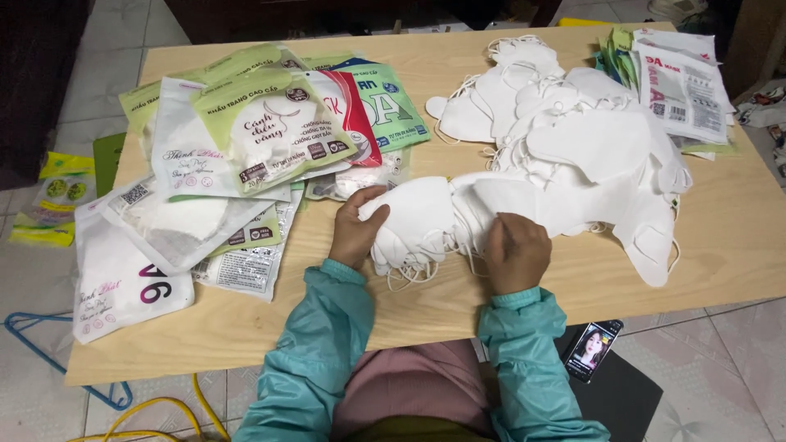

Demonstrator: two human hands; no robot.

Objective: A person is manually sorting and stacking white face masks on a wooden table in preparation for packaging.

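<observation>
Head view: near the worktop's [246, 327] front edge, left hand [354, 233] and right hand [516, 254] each grip the small mask stack [417, 225], keeping it neat.

1. A light wooden table [704, 245] fills most of the frame.
2. On its left half lies an overlapping heap of flat mask packets [246, 139], white, green and red.
3. Upper right of centre, a loose pile of white masks [573, 139] spreads down to the table's middle.
4. In the upper right corner sits a small stack of packets [679, 90].
5. At centre, a bundle of masks [417, 221] rests on the wood.
</observation>
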